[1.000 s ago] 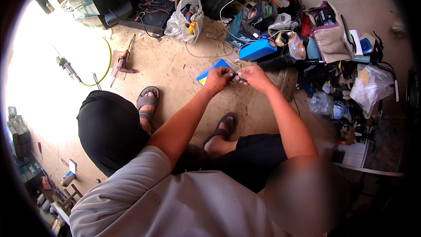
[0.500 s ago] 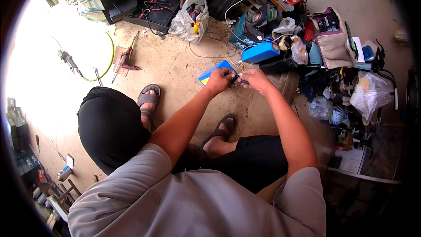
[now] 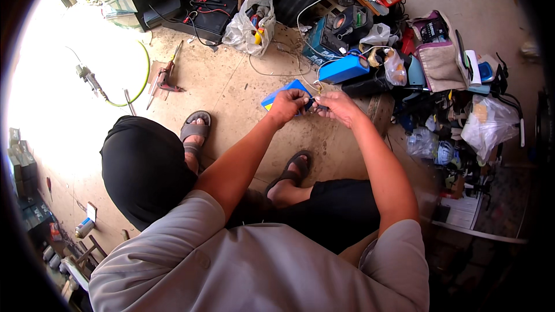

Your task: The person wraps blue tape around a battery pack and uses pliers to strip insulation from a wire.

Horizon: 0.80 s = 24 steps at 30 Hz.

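Both hands meet over the concrete floor [image 3: 243, 86] in the head view. Left hand [image 3: 287, 106] is curled narrow, its fingertips pinching a small dark part [image 3: 313, 104], too small to identify. Right hand [image 3: 338, 107] is also closed narrow and grips the same part from the other side. Just under the hands a flat blue pack [image 3: 276, 96] lies on the floor. Near it, toward the cluttered far side, lies a blue box [image 3: 343, 69]; red pliers [image 3: 166, 78] lie well apart to the left
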{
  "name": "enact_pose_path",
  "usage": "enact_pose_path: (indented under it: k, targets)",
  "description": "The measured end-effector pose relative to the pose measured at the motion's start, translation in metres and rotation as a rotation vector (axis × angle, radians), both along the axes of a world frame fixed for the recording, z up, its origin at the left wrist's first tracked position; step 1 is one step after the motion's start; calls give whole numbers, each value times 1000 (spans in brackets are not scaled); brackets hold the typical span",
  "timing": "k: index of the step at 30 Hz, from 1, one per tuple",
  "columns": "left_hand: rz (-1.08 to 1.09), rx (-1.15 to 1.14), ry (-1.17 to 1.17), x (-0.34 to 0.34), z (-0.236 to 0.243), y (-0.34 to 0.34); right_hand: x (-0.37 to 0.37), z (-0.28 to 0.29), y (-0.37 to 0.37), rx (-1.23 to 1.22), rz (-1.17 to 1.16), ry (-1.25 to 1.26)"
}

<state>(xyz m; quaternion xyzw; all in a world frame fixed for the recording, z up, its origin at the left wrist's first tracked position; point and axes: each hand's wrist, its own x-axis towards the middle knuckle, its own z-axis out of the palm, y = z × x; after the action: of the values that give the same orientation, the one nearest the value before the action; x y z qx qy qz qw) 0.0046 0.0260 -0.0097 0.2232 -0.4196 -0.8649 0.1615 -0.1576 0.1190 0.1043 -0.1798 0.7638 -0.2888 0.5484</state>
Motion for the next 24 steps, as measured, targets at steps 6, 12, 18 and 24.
enact_pose_path:
  k: [6,12,18,24]
  targets:
    - [-2,-1,11,0,1,0,3,8,2,-42,-21,-25]
    - [7,7,-7,0,1,0,5,12,1,-31,-11,-17]
    - [6,8,-7,0,2,0,7,15,-1,22,60,76]
    - [9,-18,-40,-2,1,0,12,11,-3,56,79,121]
